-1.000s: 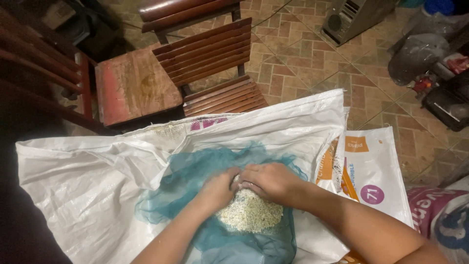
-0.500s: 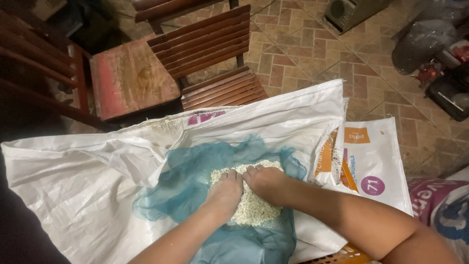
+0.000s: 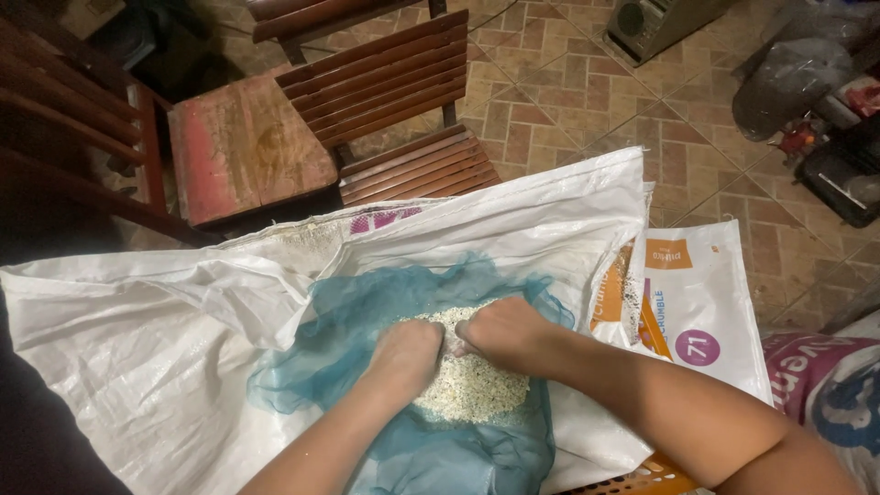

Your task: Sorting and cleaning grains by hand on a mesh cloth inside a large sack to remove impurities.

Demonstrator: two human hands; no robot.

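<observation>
- While a white woven sack (image 3: 165, 348) lay spread wide, a teal mesh cloth (image 3: 367, 312) rested on it.
- A pale grain heap (image 3: 472, 390) sat on the cloth.
- The left hand (image 3: 403, 356) and right hand (image 3: 500, 335) pressed into the grain, fingers curled shut on it.

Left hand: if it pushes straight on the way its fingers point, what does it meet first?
The left hand points up-frame into the pale grain heap, so more grain first, then probably the teal net cloth behind it. The right hand sits close beside; depth is unclear.
</observation>
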